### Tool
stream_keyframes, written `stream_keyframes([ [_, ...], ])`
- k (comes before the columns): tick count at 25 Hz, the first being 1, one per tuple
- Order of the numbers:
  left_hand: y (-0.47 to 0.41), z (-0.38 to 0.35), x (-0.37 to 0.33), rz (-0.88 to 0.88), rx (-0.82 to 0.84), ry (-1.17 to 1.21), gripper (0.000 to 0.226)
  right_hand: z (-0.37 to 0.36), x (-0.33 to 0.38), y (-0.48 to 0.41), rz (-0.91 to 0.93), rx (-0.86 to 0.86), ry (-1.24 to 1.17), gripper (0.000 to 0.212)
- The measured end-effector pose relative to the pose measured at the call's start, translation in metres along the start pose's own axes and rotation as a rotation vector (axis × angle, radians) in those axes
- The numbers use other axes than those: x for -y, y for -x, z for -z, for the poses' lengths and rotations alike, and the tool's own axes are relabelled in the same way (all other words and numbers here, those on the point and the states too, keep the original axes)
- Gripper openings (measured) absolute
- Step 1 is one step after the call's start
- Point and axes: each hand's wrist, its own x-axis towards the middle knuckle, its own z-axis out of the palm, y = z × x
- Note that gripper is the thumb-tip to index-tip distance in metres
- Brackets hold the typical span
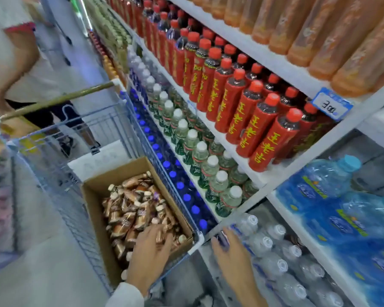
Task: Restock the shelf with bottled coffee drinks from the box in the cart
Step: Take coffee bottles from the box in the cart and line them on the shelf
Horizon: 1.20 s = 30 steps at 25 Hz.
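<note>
The fetching step is in hand: the left hand point(151, 247) lies on the coffee bottles point(131, 209) heaped in the box point(93, 196) at the near end of the cart point(129, 120), fingers spread over them; whether they have closed on one I cannot tell. The right hand point(228, 251) hangs straight-fingered and empty beside the cart's corner, by the water bottles point(275, 251). Next, I'd say, comes a firm hold and a lift clear of the box wall and wire rim. The cart stands tight against the shelf point(231, 151), leaving little room between them
</note>
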Motion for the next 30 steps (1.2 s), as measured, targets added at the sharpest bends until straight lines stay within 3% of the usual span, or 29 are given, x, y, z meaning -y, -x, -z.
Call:
stream_keyframes([
  [6,0.02,0.005,0.063,0.245,-0.079,0.055,0.029,-0.061,0.022,-0.017,0.027,0.304,0.173,0.063],
  [9,0.011,0.0,0.089,0.395,-0.045,0.053,0.044,-0.086,0.028,-0.027,0.038,0.351,0.274,0.06],
  [12,-0.009,-0.008,0.113,0.474,0.014,0.066,0.044,-0.108,0.029,-0.041,0.021,0.4,0.298,0.061],
  [24,-0.176,-0.068,0.17,0.56,0.148,0.016,0.068,-0.162,0.018,-0.092,-0.1,0.38,0.317,0.057],
  [30,-0.191,-0.099,0.172,0.603,0.1,-0.204,0.071,-0.169,0.021,-0.103,-0.097,0.356,0.286,0.041],
])
